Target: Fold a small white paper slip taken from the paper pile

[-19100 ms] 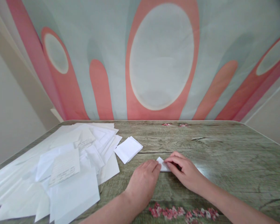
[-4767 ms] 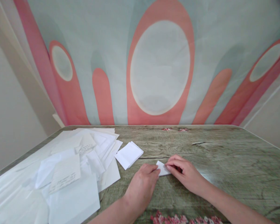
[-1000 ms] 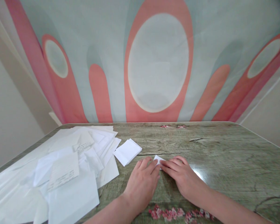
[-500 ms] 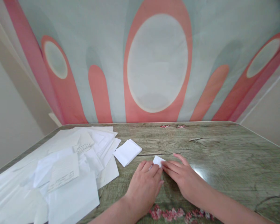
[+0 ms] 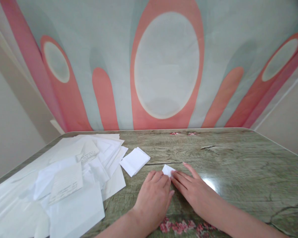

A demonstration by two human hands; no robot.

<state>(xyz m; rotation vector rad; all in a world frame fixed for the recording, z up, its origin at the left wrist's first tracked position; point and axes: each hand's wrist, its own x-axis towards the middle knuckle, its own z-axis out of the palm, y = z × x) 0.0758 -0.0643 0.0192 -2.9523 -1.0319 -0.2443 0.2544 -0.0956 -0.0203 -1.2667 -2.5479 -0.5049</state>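
A small piece of folded white paper (image 5: 168,170) lies on the table, its pointed far corner showing between my hands. My left hand (image 5: 154,195) is closed over its left and near side, with curled fingertips pressing down and the thumb pointing right. From the right, my right hand (image 5: 191,188) has its fingers together on the paper's right edge. One finger of that hand is lifted away, and its thumb is hidden. Both hands cover most of the paper, so its full shape cannot be seen.
A small stack of folded white paper (image 5: 135,161) sits just beyond my left hand. Further left spreads a loose pile of white sheets (image 5: 76,211), some with print. The wood-patterned table (image 5: 238,158) meets a patterned pink and grey backdrop (image 5: 124,99).
Both hands stay on the folded paper, with only slight finger movement. The whole view has shifted a little.
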